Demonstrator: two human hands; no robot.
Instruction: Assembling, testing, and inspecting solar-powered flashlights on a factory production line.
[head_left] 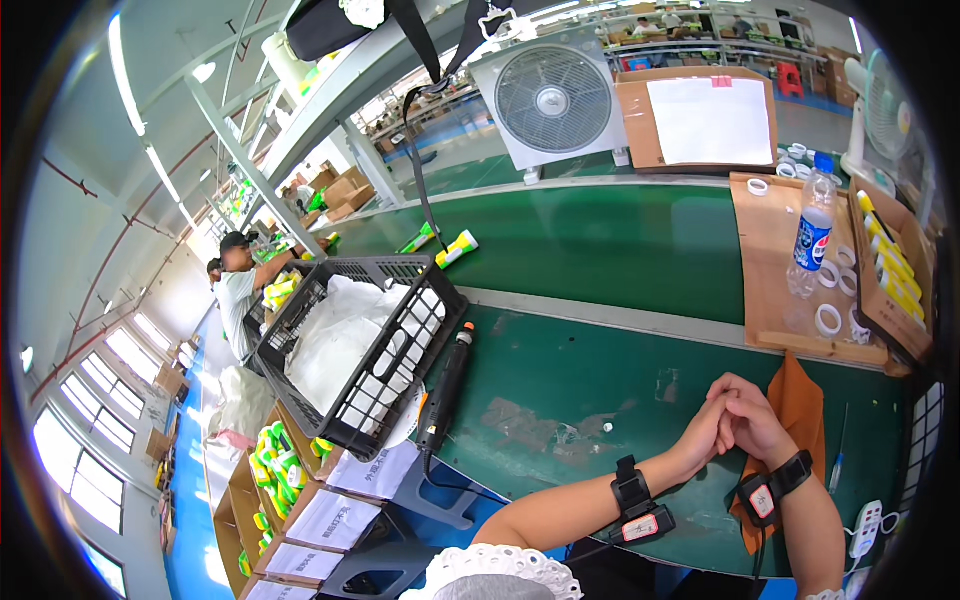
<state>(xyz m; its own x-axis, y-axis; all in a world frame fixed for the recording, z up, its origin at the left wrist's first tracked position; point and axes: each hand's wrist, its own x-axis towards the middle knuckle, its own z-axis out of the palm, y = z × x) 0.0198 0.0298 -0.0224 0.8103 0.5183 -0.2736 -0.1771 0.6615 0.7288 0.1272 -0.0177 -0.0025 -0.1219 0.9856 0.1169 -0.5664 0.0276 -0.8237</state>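
My left hand (704,432) and my right hand (756,418) rest folded against each other over the green worktable (560,400). Their fingers are closed around one another, and no object shows in either hand. A band with a small dark device is strapped to each wrist. Beneath my right wrist lies a brown-orange cloth (800,395). To the right of it is a thin screwdriver-like tool (838,460). A black corded tool with an orange tip (445,395) lies left of my hands, beside the basket.
A black plastic basket (385,365) lined with white sheeting stands at the left. Behind the table runs a green conveyor (600,235) carrying yellow-green flashlights (457,249). At right are a bottle (812,235), white rings (828,320) and a flashlight box (890,270). A co-worker (240,290) stands far left.
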